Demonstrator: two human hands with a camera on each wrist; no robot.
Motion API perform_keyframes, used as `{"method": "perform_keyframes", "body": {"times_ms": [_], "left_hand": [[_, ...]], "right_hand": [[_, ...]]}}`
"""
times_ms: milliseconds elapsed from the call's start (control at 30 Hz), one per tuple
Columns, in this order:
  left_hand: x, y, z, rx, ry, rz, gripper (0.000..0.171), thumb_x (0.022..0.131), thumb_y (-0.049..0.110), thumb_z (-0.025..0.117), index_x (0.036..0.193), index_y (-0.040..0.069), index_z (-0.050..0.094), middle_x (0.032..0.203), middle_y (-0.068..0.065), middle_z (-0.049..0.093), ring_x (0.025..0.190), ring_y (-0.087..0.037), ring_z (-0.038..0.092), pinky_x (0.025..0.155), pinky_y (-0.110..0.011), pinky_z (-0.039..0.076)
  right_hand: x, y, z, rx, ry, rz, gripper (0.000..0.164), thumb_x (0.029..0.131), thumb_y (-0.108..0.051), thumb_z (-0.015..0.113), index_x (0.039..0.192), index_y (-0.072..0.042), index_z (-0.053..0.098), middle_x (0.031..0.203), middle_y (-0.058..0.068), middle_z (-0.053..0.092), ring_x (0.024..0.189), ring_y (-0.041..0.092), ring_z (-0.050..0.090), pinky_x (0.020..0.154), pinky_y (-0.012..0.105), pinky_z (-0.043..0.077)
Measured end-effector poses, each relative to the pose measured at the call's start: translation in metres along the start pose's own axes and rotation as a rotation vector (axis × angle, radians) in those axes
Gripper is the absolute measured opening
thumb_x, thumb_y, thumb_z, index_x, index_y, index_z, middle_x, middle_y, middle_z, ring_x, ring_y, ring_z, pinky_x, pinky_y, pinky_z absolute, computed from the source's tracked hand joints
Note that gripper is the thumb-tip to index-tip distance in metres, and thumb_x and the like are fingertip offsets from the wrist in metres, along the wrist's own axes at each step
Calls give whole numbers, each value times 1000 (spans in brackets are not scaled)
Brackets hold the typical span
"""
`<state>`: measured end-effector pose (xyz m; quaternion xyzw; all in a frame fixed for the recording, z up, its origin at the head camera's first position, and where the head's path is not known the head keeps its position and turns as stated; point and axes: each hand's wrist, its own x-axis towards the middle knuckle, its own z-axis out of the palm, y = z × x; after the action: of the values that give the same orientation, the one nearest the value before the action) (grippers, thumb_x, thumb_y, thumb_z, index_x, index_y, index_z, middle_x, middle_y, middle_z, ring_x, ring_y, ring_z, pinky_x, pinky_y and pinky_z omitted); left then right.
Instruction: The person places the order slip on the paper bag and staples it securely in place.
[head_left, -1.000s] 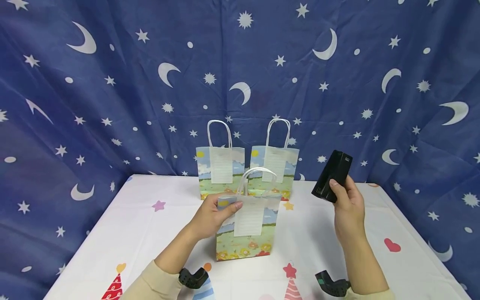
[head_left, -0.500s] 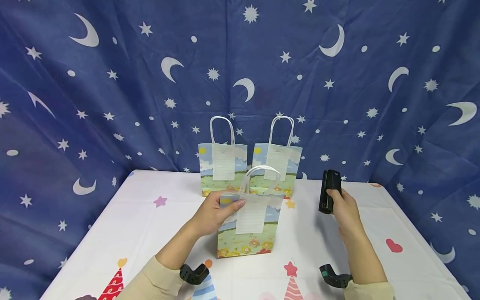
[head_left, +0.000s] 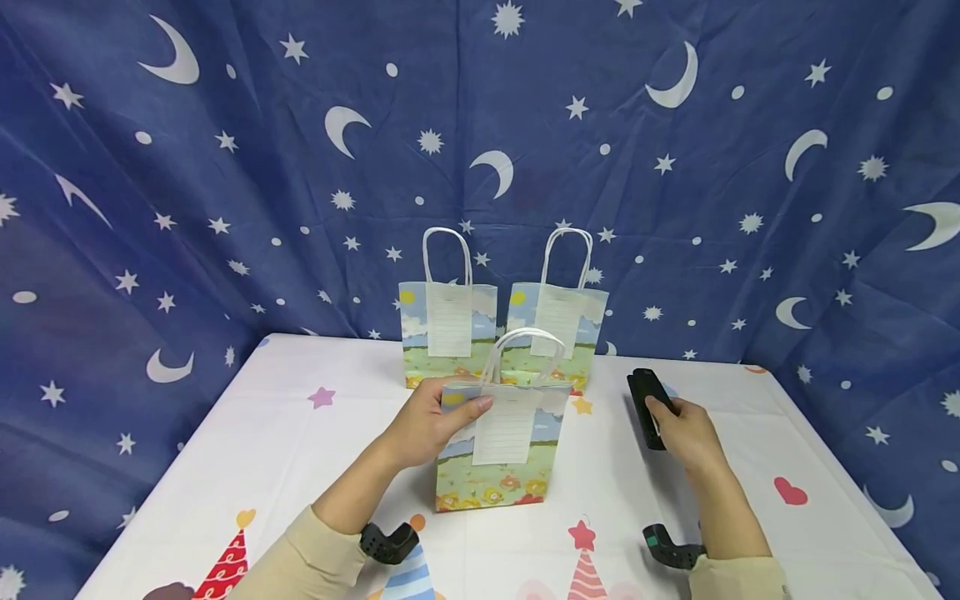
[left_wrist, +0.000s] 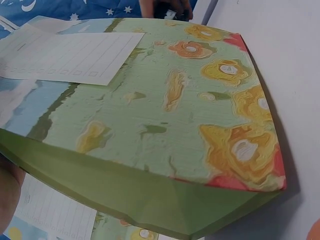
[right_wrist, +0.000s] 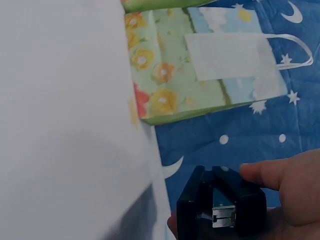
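My left hand (head_left: 423, 421) grips the upper left edge of a small paper gift bag (head_left: 491, 496), thumb across its front. The bag stands upright, with a flowery meadow print and white loop handles. A lined paper slip (head_left: 501, 433) lies flat against its front, under the handles. In the left wrist view, the bag's green side (left_wrist: 150, 192) and printed front fill most of the picture. To the right of the bag, my right hand (head_left: 688, 435) holds a black stapler (head_left: 643, 396), low over the table. Its metal front end (right_wrist: 223, 217) shows in the right wrist view.
Two matching bags stand side by side at the back, a left one (head_left: 450, 367) and a right one (head_left: 592, 321), each with a lined slip. The table wears a white printed cloth (head_left: 315, 467). Behind it hangs a blue star-and-moon curtain (head_left: 300, 208).
My right hand has lowered the stapler toward the tabletop and turned it. The left hand keeps its grip on the front bag. The head view has shifted slightly.
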<state>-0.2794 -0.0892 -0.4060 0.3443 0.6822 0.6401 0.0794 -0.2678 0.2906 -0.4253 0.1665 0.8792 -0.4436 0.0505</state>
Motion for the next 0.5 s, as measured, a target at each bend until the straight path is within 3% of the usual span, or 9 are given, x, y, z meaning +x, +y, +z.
{"method": "perform_keyframes", "body": {"times_ms": [233, 500], "left_hand": [[0, 0, 1, -7, 3, -10, 32, 106, 15, 59, 137, 8, 64, 134, -11, 70, 115, -19, 73, 96, -34, 59], [0, 0, 1, 2, 6, 7, 34, 106, 14, 60, 140, 10, 62, 137, -10, 69, 118, -18, 72, 98, -34, 59]], "right_hand": [[6, 12, 4, -107, 15, 36, 73, 109, -43, 40, 150, 17, 36, 149, 41, 41, 133, 53, 47, 105, 63, 46], [8, 16, 5, -171, 29, 54, 70, 108, -39, 44, 145, 21, 40, 139, 42, 50, 124, 52, 55, 96, 58, 52]]}}
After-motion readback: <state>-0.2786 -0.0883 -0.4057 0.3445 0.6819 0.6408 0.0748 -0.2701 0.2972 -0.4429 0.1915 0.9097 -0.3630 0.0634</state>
